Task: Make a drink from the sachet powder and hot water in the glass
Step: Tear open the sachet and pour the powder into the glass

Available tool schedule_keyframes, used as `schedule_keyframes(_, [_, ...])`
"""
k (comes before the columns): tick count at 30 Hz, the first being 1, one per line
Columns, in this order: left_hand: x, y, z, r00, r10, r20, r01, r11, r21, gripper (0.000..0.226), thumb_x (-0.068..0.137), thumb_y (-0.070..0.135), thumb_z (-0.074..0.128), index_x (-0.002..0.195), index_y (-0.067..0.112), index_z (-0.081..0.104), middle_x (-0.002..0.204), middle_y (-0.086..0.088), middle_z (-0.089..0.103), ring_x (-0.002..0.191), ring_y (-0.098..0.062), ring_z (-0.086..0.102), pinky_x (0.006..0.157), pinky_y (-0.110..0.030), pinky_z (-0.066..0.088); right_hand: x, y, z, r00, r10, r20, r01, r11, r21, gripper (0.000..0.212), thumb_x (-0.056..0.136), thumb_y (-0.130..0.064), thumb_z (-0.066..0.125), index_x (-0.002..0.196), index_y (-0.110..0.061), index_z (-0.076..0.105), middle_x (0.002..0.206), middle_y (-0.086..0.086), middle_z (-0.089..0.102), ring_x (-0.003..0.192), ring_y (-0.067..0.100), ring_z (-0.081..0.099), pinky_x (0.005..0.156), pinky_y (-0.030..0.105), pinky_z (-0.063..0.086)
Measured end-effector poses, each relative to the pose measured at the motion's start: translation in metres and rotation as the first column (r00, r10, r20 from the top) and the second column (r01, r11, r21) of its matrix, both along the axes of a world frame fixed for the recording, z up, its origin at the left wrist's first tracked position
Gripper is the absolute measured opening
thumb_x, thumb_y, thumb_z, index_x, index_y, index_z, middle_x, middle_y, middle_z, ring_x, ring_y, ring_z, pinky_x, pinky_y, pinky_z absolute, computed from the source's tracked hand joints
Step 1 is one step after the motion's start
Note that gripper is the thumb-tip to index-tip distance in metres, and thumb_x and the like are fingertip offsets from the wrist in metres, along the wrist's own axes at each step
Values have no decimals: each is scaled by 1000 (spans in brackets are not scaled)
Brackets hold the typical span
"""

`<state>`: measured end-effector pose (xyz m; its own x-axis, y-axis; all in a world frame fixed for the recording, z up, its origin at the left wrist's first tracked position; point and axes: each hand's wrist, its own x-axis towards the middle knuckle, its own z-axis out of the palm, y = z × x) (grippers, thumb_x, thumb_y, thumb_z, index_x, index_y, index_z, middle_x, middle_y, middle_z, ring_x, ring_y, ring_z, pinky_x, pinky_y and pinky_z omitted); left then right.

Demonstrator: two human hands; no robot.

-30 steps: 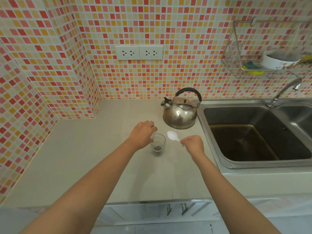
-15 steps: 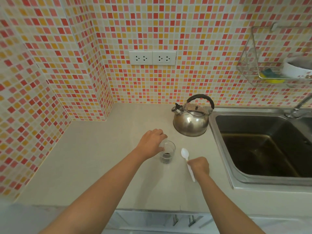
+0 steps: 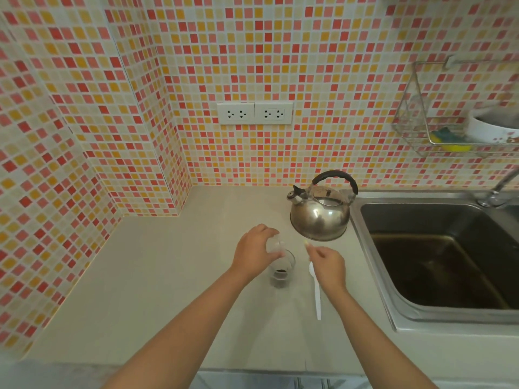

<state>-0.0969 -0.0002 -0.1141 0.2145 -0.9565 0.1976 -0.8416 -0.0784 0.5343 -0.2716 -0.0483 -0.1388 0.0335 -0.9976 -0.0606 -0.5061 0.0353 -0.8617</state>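
Glass [image 3: 281,272]: standing upright on the worktop [image 3: 157,276], near the front, holding a small heap of dark powder at the bottom; no liquid is showing in it.
Sachet [image 3: 273,245]: blurred pale packet, sitting in the left hand directly above the glass rim; its contents cannot be told.
Left hand [image 3: 254,255]: hovering over the left side of the glass, its grip closing around the sachet with fingers curled.
Right hand [image 3: 327,265]: hovering just right of the glass, thumb and forefinger pinching a small pale scrap [image 3: 306,244]; what the scrap is cannot be told.
Spoon [image 3: 316,293]: white plastic, lying flat on the worktop just right of the glass, bowl end partly hidden under the right hand, handle pointing toward the front edge; the hand is not gripping it.
Kettle [image 3: 320,214]: steel body with black handle, standing behind the glass and beside the sink [image 3: 438,248]; lid on, contents hidden.
Sink: steel basin, looking dark inside.
Wall rack [image 3: 421,141]: wire basket carrying a white bowl [image 3: 491,130] and a yellow-and-green sponge [image 3: 449,140].
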Motion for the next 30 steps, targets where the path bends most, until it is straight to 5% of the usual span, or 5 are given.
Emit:
schedule_keyframes(5, [-17,-3,8,958,95,-269,-113,992,-54,50,71,43,78,115,23,64,108,10,60,91,-5,57,77,-18,44,25,-11,39,944,259,205,-289,948,133,30,82,-31,71,76,-2,76,72,4,71,66,13,62,65,25,49])
schedule_keyframes(13, [-11,-5,15,806,72,-588,-99,995,-14,19,81,11,74,100,10,72,87,-4,68,80,-17,64,79,-27,53,22,-23,52,940,340,-34,-340,940,3,14,87,-15,65,82,-5,74,71,5,68,59,12,57,64,26,48])
schedule_keyframes(19, [-3,-5,22,812,35,-583,-28,999,22,5,85,7,68,80,8,70,72,-10,67,66,-16,62,72,-25,50,15,-24,59,885,447,-127,-456,889,-47,8,87,-13,65,87,-10,72,61,-10,61,53,2,57,45,1,39])
schedule_keyframes(26, [-13,-7,19,843,75,-532,-105,994,-26,14,84,3,66,73,13,67,68,-2,66,63,-8,59,59,-4,43,18,-21,58,878,433,-204,-458,883,-98,10,89,-12,63,89,-6,71,78,10,69,59,9,54,55,16,41])
schedule_keyframes(30, [-10,-7,21,830,17,-557,-50,998,-43,6,86,11,68,79,13,69,73,-2,68,65,-7,63,63,-6,46,13,-20,64,874,459,-161,-478,870,-118,10,88,-9,62,90,-4,71,80,13,68,65,13,55,61,20,46])
